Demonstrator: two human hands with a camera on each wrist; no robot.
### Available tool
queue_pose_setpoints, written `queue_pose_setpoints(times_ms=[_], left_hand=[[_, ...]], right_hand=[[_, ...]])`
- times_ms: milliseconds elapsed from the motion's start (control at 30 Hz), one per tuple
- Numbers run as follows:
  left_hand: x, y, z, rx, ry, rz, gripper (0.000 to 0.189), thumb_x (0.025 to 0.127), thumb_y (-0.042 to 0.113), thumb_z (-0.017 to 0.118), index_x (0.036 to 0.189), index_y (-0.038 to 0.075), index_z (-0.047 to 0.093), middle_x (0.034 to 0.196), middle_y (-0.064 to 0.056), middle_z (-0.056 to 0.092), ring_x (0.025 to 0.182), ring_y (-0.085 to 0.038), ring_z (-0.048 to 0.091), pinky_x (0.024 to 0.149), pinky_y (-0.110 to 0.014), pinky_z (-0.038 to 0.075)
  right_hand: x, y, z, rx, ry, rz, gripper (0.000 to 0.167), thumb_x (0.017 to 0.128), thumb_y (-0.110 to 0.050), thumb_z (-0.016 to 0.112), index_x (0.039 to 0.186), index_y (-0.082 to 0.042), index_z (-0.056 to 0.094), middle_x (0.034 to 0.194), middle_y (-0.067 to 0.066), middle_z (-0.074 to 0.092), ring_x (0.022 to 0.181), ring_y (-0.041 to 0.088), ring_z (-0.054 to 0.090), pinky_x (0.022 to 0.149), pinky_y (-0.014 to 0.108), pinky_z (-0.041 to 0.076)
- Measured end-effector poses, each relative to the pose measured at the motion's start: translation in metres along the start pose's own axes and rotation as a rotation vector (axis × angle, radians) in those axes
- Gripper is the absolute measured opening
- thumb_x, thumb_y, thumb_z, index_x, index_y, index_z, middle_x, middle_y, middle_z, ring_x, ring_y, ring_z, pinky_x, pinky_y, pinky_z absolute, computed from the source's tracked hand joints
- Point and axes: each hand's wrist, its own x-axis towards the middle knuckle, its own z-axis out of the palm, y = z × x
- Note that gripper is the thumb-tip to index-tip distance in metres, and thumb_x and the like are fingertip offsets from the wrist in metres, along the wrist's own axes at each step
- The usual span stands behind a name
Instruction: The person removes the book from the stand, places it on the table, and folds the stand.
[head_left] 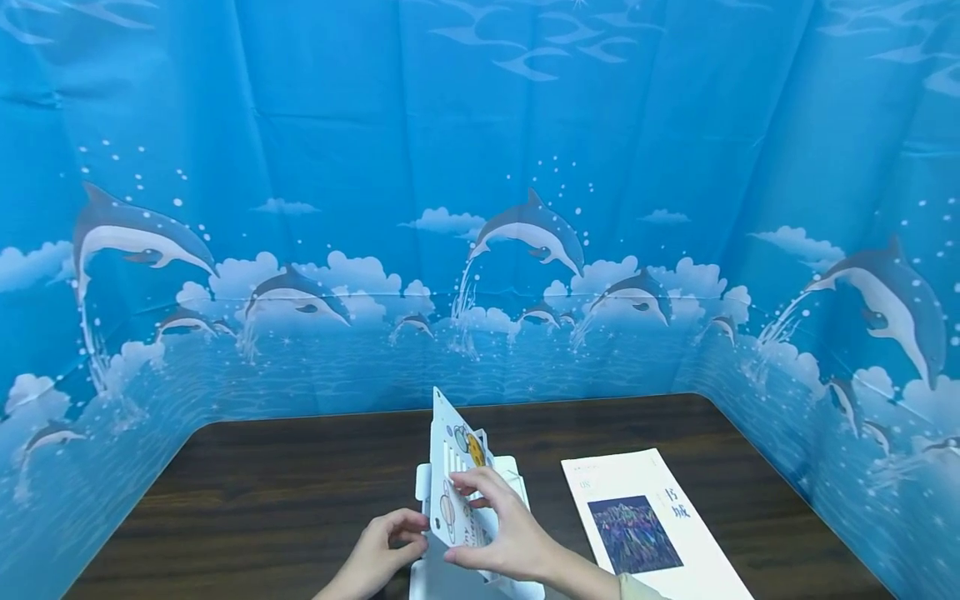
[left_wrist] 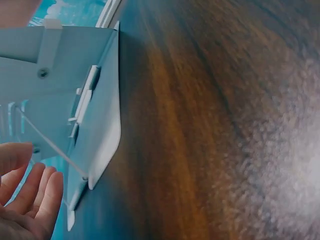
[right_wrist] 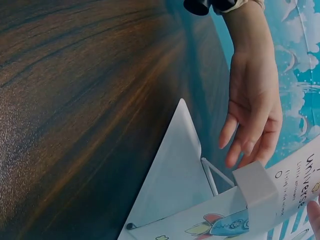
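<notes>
A white folding book stand (head_left: 450, 483) stands on the table, its panel tilted up from the flat base plate (right_wrist: 172, 155). The panel's front carries planets, a rocket (right_wrist: 227, 226), lettering and slots. A folded white bracket (right_wrist: 257, 192) wraps its edge. My right hand (head_left: 498, 529) grips the panel from the right, thumb at the near lower edge and fingers across the printed face. Beside the stand's left edge is my left hand (head_left: 382, 546), fingers loosely bent, fingertips close to the panel. In the left wrist view the panel's plain back (left_wrist: 65, 80) and a thin wire prop (left_wrist: 52, 142) show.
A white book (head_left: 652, 525) with a dark picture on its cover lies right of the stand. The table (head_left: 285, 483) is dark wood. A blue dolphin-printed curtain (head_left: 480, 208) encloses its back and sides.
</notes>
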Motion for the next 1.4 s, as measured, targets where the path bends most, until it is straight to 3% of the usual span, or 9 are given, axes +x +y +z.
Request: queue_pose_setpoints(times_ms=[367,733,1133,1400], left_hand=[[0.007,-0.005,0.007,0.061,-0.069,-0.004,0.018,0.079,0.005,0.062,0.094,-0.004,0.063,0.090,-0.013,0.066,0.078,-0.008,0.061,0.067,-0.021,0.049],[0.011,-0.006,0.006,0.101,-0.060,-0.008,0.010,0.076,-0.004,0.060,0.084,-0.004,0.066,0.080,-0.013,0.066,0.066,-0.001,0.055,0.054,-0.019,0.046],[0.013,-0.010,0.010,0.166,-0.026,0.001,0.009,0.073,-0.005,0.062,0.078,0.001,0.067,0.073,-0.006,0.067,0.062,0.001,0.052,0.053,-0.018,0.044],[0.016,-0.012,0.008,0.153,-0.070,0.003,0.010,0.072,-0.007,0.060,0.078,0.001,0.065,0.070,-0.004,0.064,0.058,0.002,0.048,0.051,-0.018,0.042]], right_hand=[[0.003,0.002,0.002,-0.068,0.003,-0.051,0.067,0.070,-0.023,0.076,0.130,-0.014,0.047,0.121,-0.002,0.044,0.108,0.015,0.044,0.089,0.033,0.044],[0.003,0.003,0.001,-0.062,-0.013,-0.033,0.067,0.072,-0.031,0.074,0.130,-0.015,0.046,0.121,-0.002,0.042,0.108,0.015,0.044,0.090,0.033,0.044],[0.004,0.002,0.003,-0.097,0.003,-0.009,0.064,0.072,-0.032,0.073,0.128,-0.015,0.047,0.119,-0.003,0.045,0.105,0.013,0.045,0.087,0.030,0.046],[0.004,0.003,0.005,-0.107,0.036,0.007,0.060,0.070,-0.027,0.073,0.124,-0.016,0.049,0.116,-0.003,0.047,0.102,0.011,0.047,0.085,0.028,0.048]])
